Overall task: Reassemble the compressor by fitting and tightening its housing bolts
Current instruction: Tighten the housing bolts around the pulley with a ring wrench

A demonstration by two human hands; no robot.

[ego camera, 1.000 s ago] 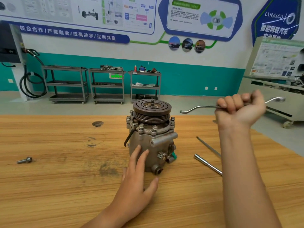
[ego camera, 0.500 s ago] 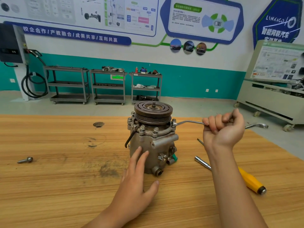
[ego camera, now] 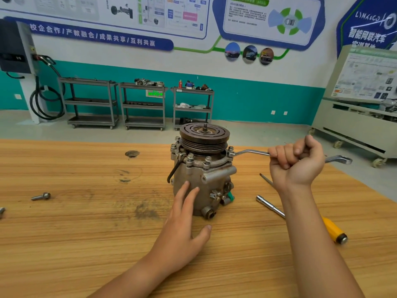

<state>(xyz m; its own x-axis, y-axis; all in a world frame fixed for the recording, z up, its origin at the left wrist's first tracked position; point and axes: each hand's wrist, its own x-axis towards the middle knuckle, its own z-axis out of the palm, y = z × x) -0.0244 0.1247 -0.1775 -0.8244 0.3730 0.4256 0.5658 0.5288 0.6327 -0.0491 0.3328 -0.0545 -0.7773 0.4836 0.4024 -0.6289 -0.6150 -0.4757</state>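
Compressor (ego camera: 202, 175) upright mid-counter (ego camera: 86, 244), pulley on top. Left grip (ego camera: 182, 222) spread, straight fingers pressed on housing side. Right grip (ego camera: 296, 160) clenched round wrench (ego camera: 251, 152) shaft, ring end on housing bolt (ego camera: 230, 148) at right rim. Loose bolt (ego camera: 40, 196) lies well apart, left.

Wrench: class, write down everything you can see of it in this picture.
The wrench is a slim, bright-metal bar, cranked near both ends. One end meets a bolt on the flange of the compressor; the other, ringed end juts out free past the hand. It lies about level, above the table. The right hand grips its middle in a fist.
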